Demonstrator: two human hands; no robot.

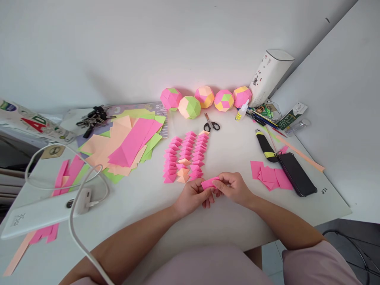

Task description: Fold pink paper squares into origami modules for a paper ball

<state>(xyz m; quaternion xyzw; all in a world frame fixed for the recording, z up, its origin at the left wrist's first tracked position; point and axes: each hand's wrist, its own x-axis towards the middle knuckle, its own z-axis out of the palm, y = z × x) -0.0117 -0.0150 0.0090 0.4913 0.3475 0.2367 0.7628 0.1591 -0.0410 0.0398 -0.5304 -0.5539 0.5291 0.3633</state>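
Note:
A small folded piece of pink paper (209, 183) is pinched between my two hands above the front of the table. My left hand (192, 196) grips its left end, and my right hand (233, 187) holds the right end with thumb and fingers. Just beyond them stand three rows of folded paper units (185, 152), mostly pink with a few peach ones. To the right of my right hand lie several loose pink paper squares (268, 176).
Paper balls (190, 107), a glue bottle (242, 111) and scissors (211, 123) sit at the back. Coloured sheets (133, 138) and a white power bank with cable (38, 215) are left. A utility knife (265, 146) and black phone (297, 174) lie right, below a white box (268, 77).

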